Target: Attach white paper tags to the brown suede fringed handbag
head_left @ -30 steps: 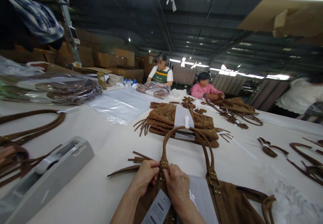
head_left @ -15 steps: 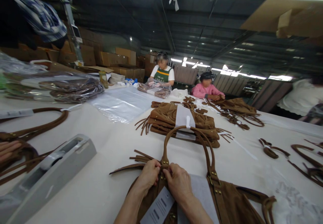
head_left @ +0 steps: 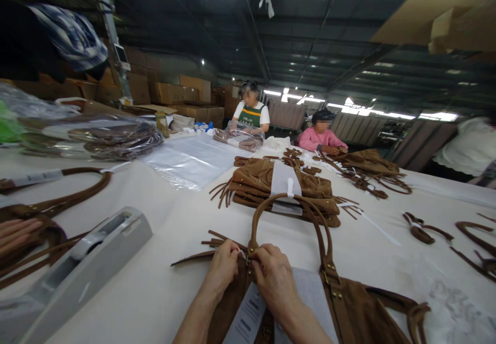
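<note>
Both hands pinch the near-left base of the handle point(head_left: 289, 215) on a brown suede bag point(head_left: 349, 302) lying at 6 o'clock on the table point(head_left: 166, 282): left hand point(head_left: 223, 266) and right hand point(head_left: 274, 277), fingers curled closed at the strap fitting. Paper tag point(head_left: 248, 321) below. Stacked bags point(head_left: 287, 189) at 12, tape dispenser point(head_left: 81, 261) at 9.

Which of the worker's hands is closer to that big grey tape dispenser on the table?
Left. The left hand works at the brown bag's handle, on the side towards the tape dispenser at far left. The right hand sits beside it, farther away.
</note>
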A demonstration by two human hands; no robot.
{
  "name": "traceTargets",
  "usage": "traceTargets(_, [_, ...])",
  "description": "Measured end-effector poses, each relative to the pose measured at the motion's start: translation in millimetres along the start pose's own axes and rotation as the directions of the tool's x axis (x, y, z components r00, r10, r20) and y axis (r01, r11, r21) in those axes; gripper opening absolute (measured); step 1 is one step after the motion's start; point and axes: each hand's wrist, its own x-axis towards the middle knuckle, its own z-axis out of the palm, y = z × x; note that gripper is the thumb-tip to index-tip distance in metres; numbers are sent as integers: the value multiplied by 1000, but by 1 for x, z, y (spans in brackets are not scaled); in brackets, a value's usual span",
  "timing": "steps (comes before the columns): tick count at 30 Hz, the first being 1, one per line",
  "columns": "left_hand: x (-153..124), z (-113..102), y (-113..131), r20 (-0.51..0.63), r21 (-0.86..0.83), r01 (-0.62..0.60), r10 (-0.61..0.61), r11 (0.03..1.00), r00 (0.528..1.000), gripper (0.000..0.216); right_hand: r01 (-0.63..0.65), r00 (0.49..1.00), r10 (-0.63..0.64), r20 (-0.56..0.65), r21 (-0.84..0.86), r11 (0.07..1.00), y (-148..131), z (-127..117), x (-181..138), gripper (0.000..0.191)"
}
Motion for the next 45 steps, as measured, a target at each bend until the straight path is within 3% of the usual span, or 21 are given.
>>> traceTargets(5, [-1,-6,2,25,-92,-33,35,995,999,11,37,998,-42,47,96,995,0,10,17,25])
traceTargets(12, [0,-11,1,26,-170,-41,46,985,999,10,14,994,-38,98,242,970,7,28,25,17])
traceTargets(21, [6,-6,-9,44,-206,-54,65,977,997,13,-122,992,110,60,254,959,11,31,30,19])
traceTargets(25, [10,-3,-12,53,-223,-29,42,974,998,31,-160,987,149,63,233,959,11,31,29,19])
traceTargets(28, [8,-2,-8,65,-204,-36,50,978,997,36,-165,986,154,67,210,964,11,32,28,18])
traceTargets(36, [8,2,-7,-11,-42,-88,87,995,996,24,-93,995,84,54,193,977,13,37,24,18])
traceTargets(45, [7,3,-11,-39,-31,-83,82,996,996,21,-102,994,92,59,199,975,12,35,25,18])
